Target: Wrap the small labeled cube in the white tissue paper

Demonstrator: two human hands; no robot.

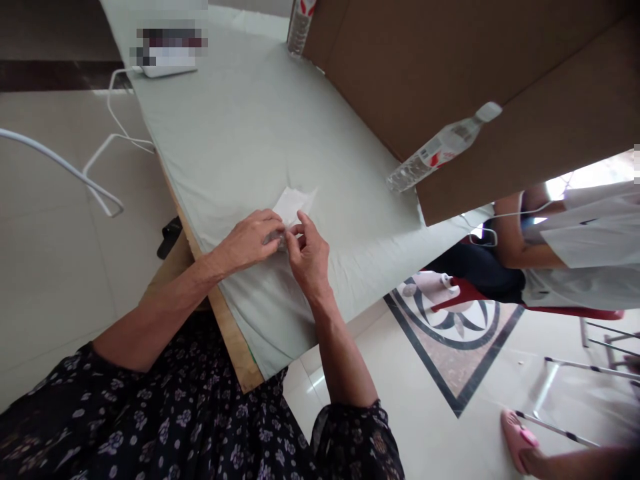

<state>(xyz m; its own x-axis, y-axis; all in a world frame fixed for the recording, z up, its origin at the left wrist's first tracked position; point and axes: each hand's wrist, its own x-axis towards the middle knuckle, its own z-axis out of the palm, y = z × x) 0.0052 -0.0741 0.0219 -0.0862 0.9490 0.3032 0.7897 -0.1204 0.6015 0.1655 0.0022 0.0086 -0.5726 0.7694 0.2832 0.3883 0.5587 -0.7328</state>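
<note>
Near the table's edge, my two hands meet over a thin white sheet (294,205), paper-like or filmy, with pointed corners. My left hand (253,237) has its fingers curled at the sheet's near left side. The fingertips of my right hand (309,253) pinch its near edge, close to the left fingers. Something clear and crinkled shows between the hands, too small to make out. The far part of the sheet lies on the pale green tablecloth (240,133); its near part is hidden by my fingers.
A cardboard panel (425,67) stands at the right, with a water bottle (440,150) against it and another bottle (300,30) farther back. A white device (170,70) with a cable sits at the far left. Beyond the panel sits a person in a white shirt (595,233).
</note>
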